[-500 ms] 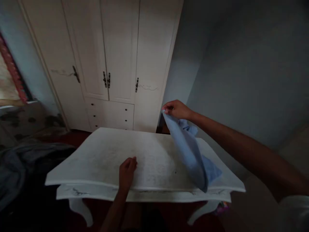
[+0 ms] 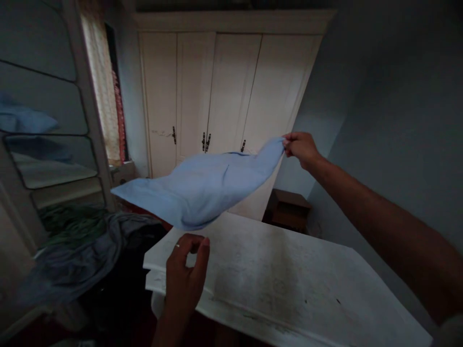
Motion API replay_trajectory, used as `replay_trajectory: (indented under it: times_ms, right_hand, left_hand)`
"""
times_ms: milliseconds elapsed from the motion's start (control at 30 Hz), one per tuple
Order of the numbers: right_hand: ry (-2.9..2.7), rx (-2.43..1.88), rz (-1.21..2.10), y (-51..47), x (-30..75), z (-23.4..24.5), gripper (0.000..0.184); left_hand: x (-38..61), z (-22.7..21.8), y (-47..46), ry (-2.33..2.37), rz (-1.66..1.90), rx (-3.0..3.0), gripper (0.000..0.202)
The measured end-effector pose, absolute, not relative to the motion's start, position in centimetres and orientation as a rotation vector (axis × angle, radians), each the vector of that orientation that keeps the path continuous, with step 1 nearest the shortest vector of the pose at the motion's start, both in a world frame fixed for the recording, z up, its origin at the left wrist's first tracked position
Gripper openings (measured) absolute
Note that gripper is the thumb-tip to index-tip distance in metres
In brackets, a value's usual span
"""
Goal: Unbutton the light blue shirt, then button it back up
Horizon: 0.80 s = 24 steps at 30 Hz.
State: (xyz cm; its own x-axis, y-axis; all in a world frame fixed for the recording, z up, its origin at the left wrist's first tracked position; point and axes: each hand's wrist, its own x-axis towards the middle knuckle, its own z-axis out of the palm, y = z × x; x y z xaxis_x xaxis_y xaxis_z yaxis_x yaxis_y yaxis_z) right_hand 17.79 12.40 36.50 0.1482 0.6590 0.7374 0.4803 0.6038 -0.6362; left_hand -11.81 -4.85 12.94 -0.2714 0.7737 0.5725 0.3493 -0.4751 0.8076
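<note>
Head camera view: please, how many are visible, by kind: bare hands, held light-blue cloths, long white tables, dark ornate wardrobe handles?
Bare hands (left hand, right hand): 2
Held light-blue cloth: 1
Long white table: 1
Dark ornate wardrobe handles: 4
Total: 8

My cloth (image 2: 206, 188) is plain pale blue — the table (image 2: 253, 260) off-white with darker smudges, the wardrobe (image 2: 235, 82) cream — its handles (image 2: 174, 135) black.
</note>
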Motion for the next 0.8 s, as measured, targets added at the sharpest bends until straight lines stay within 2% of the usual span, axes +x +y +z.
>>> replay_trajectory:
  times_ms: [100,267,400,533,600,667,800]
  right_hand:
    - [-1.369,-0.916,0.253,11.7,15.9,35.3,0.011]
    - [-1.44,-0.78,0.42,11.0,12.0,35.8,0.021]
    - [-1.424,-0.667,0.526,10.4,9.4,36.1,0.02]
    - [-1.476,-0.645,0.682,8.0,7.0,35.3,0.015]
    - [-1.544,-0.627,0.743,5.9,6.1,34.4,0.01]
    - [-1.631,-0.577,0.781,3.7,5.5,33.5,0.013]
    - [-1.889,-0.558,0.83,0.9,5.6,31.6,0.028]
  left_hand:
    - [-13.0,12.2,-3.7,1.424,1.74,1.609,0.023]
    - [-13.7,9.7,-1.9,1.452,1.623,1.51,0.036]
    - [-12.9,8.5,-1.6,1.471,1.575,1.645,0.055]
    - [-10.8,8.5,-1.2,1.519,1.645,1.975,0.088]
    - [-9.6,8.8,-0.5,1.556,1.665,2.051,0.098]
    - [-8.5,9.3,0.3,1.567,1.671,2.003,0.09]
    - [-7.3,10.5,1.6,1.49,1.6,1.767,0.032]
